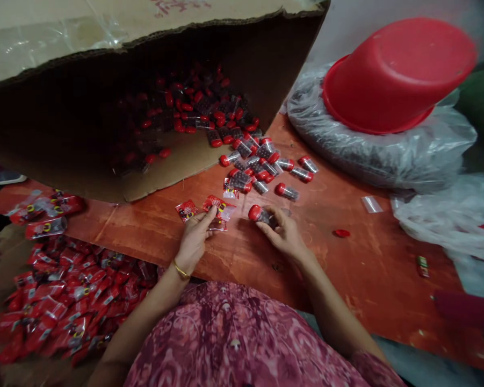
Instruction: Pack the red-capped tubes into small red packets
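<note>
My left hand point(196, 236) pinches a small red printed plastic packet point(221, 205) between thumb and fingers. More flat red packets point(186, 209) lie on the table beside it. My right hand point(282, 232) is closed around a small clear bottle with a red cap point(255, 213) and dark contents. The bottle is on its side, its cap toward my left hand, with a small gap between it and the packet. Beyond my hands several similar red-capped bottles point(287, 192) lie loose, spilling from the box.
A large cardboard box point(161, 183) on its side holds many bottles. Filled red packets point(64, 301) are heaped at lower left. A red bucket point(387, 80) stands upside down on a plastic-wrapped bundle point(346, 150). A red lid point(341, 233) and a battery point(423, 266) lie at right.
</note>
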Motion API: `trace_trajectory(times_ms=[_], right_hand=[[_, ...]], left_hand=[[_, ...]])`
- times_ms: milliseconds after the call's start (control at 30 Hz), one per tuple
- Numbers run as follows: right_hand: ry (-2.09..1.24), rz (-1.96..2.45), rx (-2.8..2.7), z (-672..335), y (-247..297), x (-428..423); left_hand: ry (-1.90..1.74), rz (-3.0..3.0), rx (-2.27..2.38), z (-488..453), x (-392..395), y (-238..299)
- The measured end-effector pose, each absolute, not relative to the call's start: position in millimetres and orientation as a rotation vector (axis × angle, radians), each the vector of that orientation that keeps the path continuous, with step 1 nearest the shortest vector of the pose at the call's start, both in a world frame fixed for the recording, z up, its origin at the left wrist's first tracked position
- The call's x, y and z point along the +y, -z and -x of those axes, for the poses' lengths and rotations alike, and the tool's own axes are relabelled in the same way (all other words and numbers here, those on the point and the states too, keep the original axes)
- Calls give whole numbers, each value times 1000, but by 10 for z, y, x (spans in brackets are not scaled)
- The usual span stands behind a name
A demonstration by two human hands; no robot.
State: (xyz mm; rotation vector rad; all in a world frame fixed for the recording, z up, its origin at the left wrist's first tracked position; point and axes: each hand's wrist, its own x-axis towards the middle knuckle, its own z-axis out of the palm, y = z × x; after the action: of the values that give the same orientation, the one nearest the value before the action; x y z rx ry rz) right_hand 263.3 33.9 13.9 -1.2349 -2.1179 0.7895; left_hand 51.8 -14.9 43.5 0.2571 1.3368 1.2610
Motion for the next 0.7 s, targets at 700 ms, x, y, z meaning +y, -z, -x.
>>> trace_trajectory(times_ms=[700], right_hand=[[-2155, 1186, -1317, -2276, -472, 70]], left_hand=[[-1248, -497, 1335, -575, -147, -412]])
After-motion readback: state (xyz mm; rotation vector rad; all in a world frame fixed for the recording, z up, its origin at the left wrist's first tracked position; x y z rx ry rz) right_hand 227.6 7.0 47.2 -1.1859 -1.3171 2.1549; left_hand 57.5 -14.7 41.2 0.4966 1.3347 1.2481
